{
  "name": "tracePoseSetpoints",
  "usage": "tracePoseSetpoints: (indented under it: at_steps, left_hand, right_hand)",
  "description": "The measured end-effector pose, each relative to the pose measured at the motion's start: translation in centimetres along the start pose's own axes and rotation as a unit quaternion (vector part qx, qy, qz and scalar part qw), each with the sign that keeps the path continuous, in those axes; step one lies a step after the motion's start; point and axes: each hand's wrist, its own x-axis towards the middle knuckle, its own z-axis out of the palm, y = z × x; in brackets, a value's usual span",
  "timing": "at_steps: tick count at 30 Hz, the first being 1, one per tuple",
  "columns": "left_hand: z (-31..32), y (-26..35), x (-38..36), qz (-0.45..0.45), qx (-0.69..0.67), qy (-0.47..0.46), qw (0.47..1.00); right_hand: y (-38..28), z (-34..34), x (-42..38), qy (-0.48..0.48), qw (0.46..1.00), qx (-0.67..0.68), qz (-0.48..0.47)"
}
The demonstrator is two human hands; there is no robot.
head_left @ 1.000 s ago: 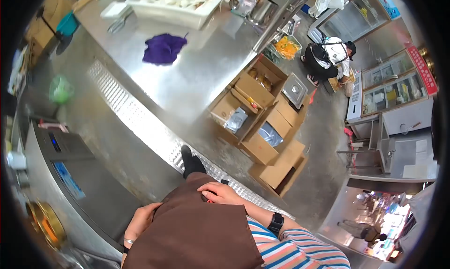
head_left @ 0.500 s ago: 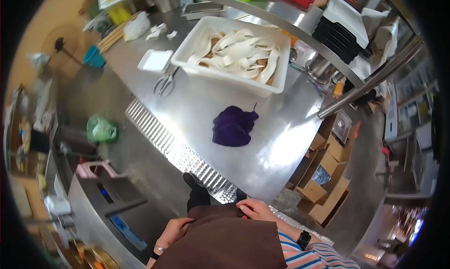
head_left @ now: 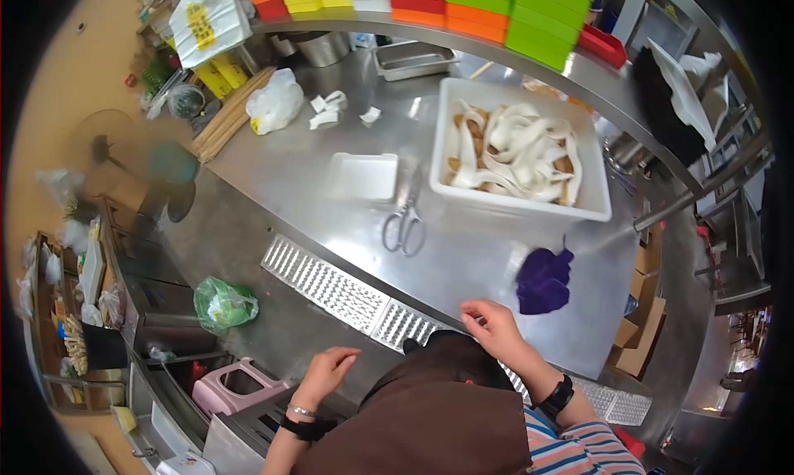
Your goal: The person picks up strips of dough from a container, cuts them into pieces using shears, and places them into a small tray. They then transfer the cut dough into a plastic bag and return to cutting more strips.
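My left hand point(head_left: 327, 373) is raised beside the brown apron point(head_left: 413, 421), its fingers loosely bent and nothing seen in them. Near the table's front edge, my right hand point(head_left: 496, 326) is held in the air with relaxed, half-curled fingers, also without an object. Beyond it to the right lies a crumpled purple cloth point(head_left: 543, 281) on the steel table point(head_left: 488, 260). Scissors point(head_left: 404, 228) rest at the middle of the table, below a white shallow tray point(head_left: 364, 177). A white tub point(head_left: 521, 203) holds long pale strips point(head_left: 529, 140) over brown pieces.
Colourful stacked boxes point(head_left: 475, 16) line the overhead shelf. A steel pan point(head_left: 413, 61), a white plastic bag point(head_left: 277, 101) and wooden sticks point(head_left: 231, 115) lie at the back. On the floor sit a green bag point(head_left: 225, 304) and, at right, cardboard boxes point(head_left: 641, 338). Metal grating point(head_left: 331, 289) runs along the table's front.
My view has swung left, so the table things appear further right. Both hands have lifted off the apron at my waist, the right one rising towards the table edge.
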Motion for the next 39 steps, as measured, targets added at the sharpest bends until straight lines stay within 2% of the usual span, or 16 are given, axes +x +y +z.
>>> tracePoseSetpoints:
  at_steps: [2, 8, 9, 10, 11, 13, 14, 16, 21, 24, 26, 28, 32, 34, 36, 39]
  left_hand:
    - [-2.4, -0.3, 2.6, 0.021, -0.035, 0.025, 0.999]
    - [-8.3, 1.5, 9.5, 0.073, -0.042, 0.035, 0.996]
    - [-9.1, 0.7, 10.8, 0.100, -0.019, 0.034, 0.994]
    - [-10.4, 1.0, 11.9, 0.102, -0.012, 0.041, 0.994]
    - [-11.5, 1.8, 12.3, 0.084, -0.024, 0.039, 0.995]
    - [-14.0, 1.8, 13.2, 0.043, -0.032, 0.013, 0.998]
    - [-15.0, 1.4, 14.2, 0.047, -0.026, 0.024, 0.998]
    - [-16.6, 0.1, 15.5, 0.050, -0.024, 0.009, 0.998]
    - [-20.3, -0.8, 19.1, 0.057, -0.050, -0.022, 0.997]
    - [-22.5, -2.0, 23.0, 0.051, -0.079, -0.076, 0.993]
    - [-24.2, -0.5, 26.2, 0.071, -0.106, -0.119, 0.985]
    - [-25.2, 0.7, 29.6, 0.103, -0.096, -0.158, 0.977]
    - [-25.8, 6.5, 35.2, 0.226, -0.015, -0.243, 0.943]
    - [-25.3, 10.5, 36.6, 0.360, 0.058, -0.257, 0.895]
    - [-24.0, 14.2, 37.2, 0.415, 0.055, -0.301, 0.857]
    - [-19.3, 18.7, 37.1, 0.513, 0.088, -0.340, 0.783]
  right_hand:
    - [-0.9, 2.5, 3.1, -0.025, 0.999, 0.013, -0.027]
    - [-1.4, 8.2, 13.6, 0.012, 0.996, -0.064, -0.054]
    - [-1.7, 8.7, 15.2, 0.043, 0.986, -0.157, -0.047]
    - [-2.1, 9.2, 17.0, 0.076, 0.966, -0.246, -0.039]
    - [-2.3, 9.7, 18.0, 0.076, 0.968, -0.234, -0.039]
    - [-2.4, 10.0, 19.5, 0.073, 0.951, -0.298, 0.038]
    - [-2.5, 9.9, 20.5, 0.077, 0.952, -0.294, 0.026]
    - [-2.4, 10.2, 20.9, 0.050, 0.933, -0.347, 0.084]
    - [-0.9, 9.5, 21.7, 0.060, 0.930, -0.345, 0.110]
    - [1.3, 10.0, 20.0, 0.133, 0.918, -0.365, 0.082]
    - [-0.9, 10.9, 18.7, 0.179, 0.898, -0.366, 0.163]
    - [-1.8, 11.4, 18.4, 0.224, 0.894, -0.353, 0.163]
    - [-2.7, 13.5, 16.9, 0.258, 0.863, -0.333, 0.278]
    - [-3.0, 14.6, 15.9, 0.278, 0.859, -0.306, 0.301]
    - [-1.4, 16.3, 14.4, 0.312, 0.865, -0.252, 0.302]
    - [-3.5, 16.5, 11.6, 0.322, 0.855, -0.225, 0.338]
